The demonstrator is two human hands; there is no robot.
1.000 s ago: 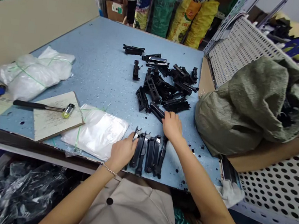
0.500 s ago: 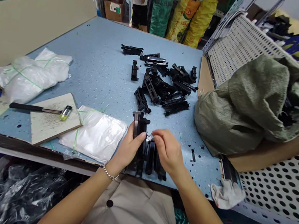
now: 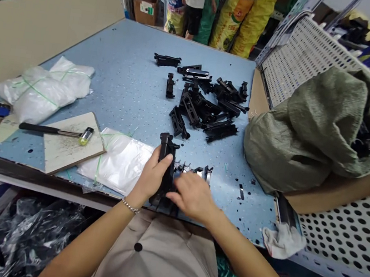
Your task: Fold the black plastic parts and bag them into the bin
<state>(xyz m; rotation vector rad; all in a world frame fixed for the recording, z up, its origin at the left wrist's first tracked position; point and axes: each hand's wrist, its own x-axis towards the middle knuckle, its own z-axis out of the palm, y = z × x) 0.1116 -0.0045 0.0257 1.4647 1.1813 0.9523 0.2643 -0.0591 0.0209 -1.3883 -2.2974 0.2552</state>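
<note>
My left hand (image 3: 153, 173) is closed around a long black plastic bracket (image 3: 166, 163), which stands up from the front edge of the table with its top end above the fingers. Beside it on the right is my right hand (image 3: 194, 195), its fingers bent and thumb pointing left toward the bracket's lower part; what they grip is hidden. Behind the right hand, the ends of several black brackets with shiny metal clips (image 3: 206, 173) show. Farther back lies a loose pile of similar black brackets (image 3: 199, 106).
To the left are a hammer (image 3: 51, 130) on a board (image 3: 66, 151) and tied clear plastic bags (image 3: 120, 159). An open green woven sack (image 3: 296, 131) leans at the right by a white perforated basket (image 3: 341, 224). A person (image 3: 194, 2) stands beyond the blue table (image 3: 125, 75).
My right hand has moved down from the brackets' upper clip ends to the lower part, uncovering the clips. My left hand still holds the black bracket. The person in the background has shifted right.
</note>
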